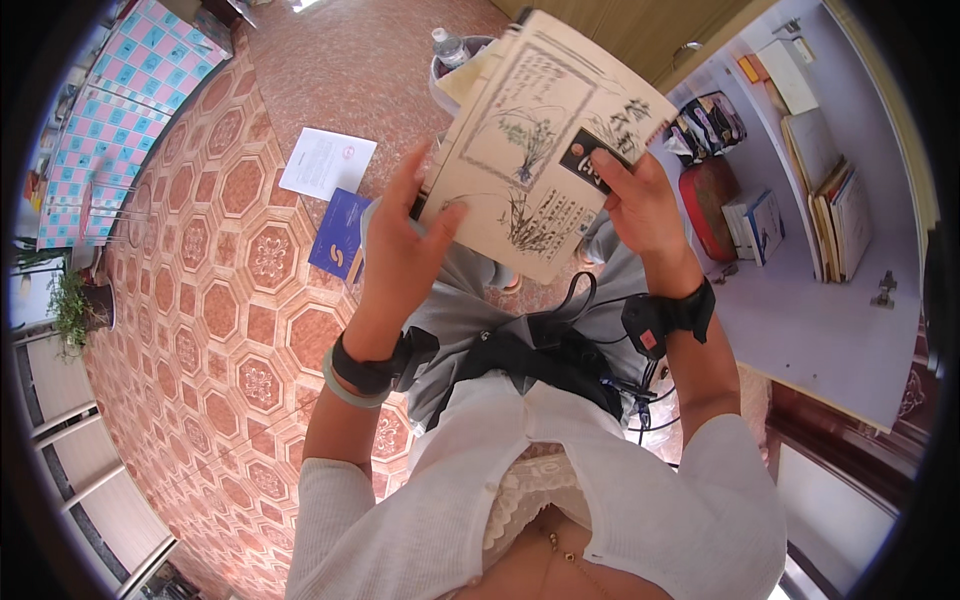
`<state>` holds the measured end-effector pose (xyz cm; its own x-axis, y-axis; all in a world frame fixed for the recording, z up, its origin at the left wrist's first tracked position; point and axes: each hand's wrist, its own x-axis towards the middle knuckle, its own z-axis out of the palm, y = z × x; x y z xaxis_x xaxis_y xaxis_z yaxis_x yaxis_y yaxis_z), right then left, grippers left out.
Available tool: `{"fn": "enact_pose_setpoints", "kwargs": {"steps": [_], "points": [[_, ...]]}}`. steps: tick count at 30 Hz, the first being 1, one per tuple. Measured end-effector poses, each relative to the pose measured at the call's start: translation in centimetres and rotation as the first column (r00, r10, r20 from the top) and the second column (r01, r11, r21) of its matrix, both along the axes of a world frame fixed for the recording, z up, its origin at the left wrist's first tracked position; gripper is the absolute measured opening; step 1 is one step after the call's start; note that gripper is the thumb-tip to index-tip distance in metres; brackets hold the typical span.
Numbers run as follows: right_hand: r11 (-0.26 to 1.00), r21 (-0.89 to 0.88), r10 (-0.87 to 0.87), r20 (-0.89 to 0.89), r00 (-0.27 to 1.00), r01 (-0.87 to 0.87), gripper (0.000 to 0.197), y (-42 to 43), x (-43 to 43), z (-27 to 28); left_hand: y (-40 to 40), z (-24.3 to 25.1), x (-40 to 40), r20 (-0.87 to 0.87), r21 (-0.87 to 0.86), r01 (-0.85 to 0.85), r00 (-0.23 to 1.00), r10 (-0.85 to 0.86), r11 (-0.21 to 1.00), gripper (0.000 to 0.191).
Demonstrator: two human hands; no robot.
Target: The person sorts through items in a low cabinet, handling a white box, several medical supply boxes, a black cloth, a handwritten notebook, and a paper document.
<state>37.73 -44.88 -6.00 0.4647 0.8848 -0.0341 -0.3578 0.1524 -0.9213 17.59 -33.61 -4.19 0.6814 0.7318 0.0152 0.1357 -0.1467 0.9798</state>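
In both hands, above my lap, is a beige book or folder (517, 150) printed with plant drawings and brush-style writing. My left hand (409, 240) grips its lower left edge, thumb on the front and fingers behind. My right hand (637, 195) holds the right side, its thumb resting on a dark label printed on the cover. A yellowish sheet or cover (471, 76) shows behind its upper left edge. On the floor to the left lie a white printed sheet (328, 163) with a red stamp and a blue booklet (339, 232), close to my left knee.
An open cabinet on the right has a shelf board (810, 319) with upright books (752, 225), a red case (706, 208) and a patterned pouch (705, 127). Beyond the book stands a bin (442, 94) with a plastic bottle (448, 49). Black cables (577, 296) cross my lap.
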Motion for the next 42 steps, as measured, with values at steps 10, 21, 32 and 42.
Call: {"fn": "enact_pose_setpoints", "kwargs": {"steps": [10,21,32,42], "points": [[0.973,0.203,0.156,-0.241,0.958,-0.108,0.041,-1.6,-1.5,0.3,-2.3,-0.6,1.2,0.409,-0.174,0.026,0.911,0.048,0.984,0.059],[0.924,0.357,0.314,-0.496,0.81,-0.14,0.06,-2.0,-1.3,0.1,-2.3,-0.2,1.3,0.155,0.399,0.12,0.968,-0.196,0.909,0.08],[0.882,0.455,0.388,-0.553,0.738,-0.123,0.059,-1.8,-1.6,-0.7,-2.8,-0.7,1.4,0.286,0.13,0.163,0.938,-0.194,0.978,0.077],[0.943,0.332,0.203,-0.55,0.81,-0.011,0.046,-2.0,-2.3,-0.2,-3.1,-1.7,1.0,0.546,-0.352,0.288,0.836,-0.054,0.891,0.06]]}}
